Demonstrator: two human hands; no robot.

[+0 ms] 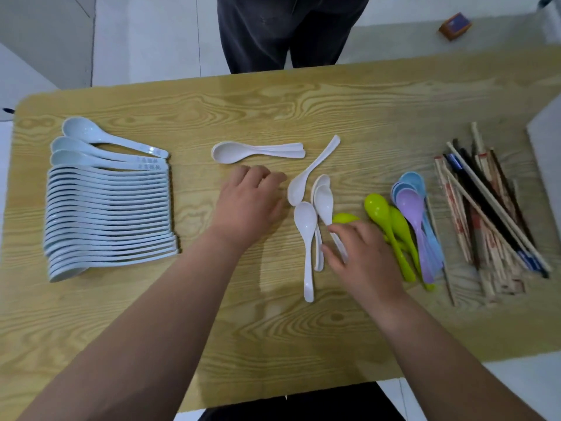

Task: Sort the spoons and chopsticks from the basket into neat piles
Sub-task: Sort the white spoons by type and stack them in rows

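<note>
Several loose white plastic spoons (306, 226) lie at the middle of the wooden table (303, 101). My right hand (364, 259) rests on them, thumb and forefinger pinching the handle of a nested white pair (323, 202). My left hand (250, 202) hovers just left of them with bent fingers and holds nothing. Two nested white spoons (258, 151) lie apart, farther back. A long neat row of pale blue ceramic spoons (109, 208) fills the left side. Green spoons (379, 212), a purple spoon (411, 208) and blue spoons (413, 180) lie right of my hand. No basket is in view.
A loose heap of wooden and dark chopsticks (485, 226) lies at the right end of the table. A person in dark trousers (288, 31) stands at the far edge. A small brown box (454, 25) sits on the floor beyond.
</note>
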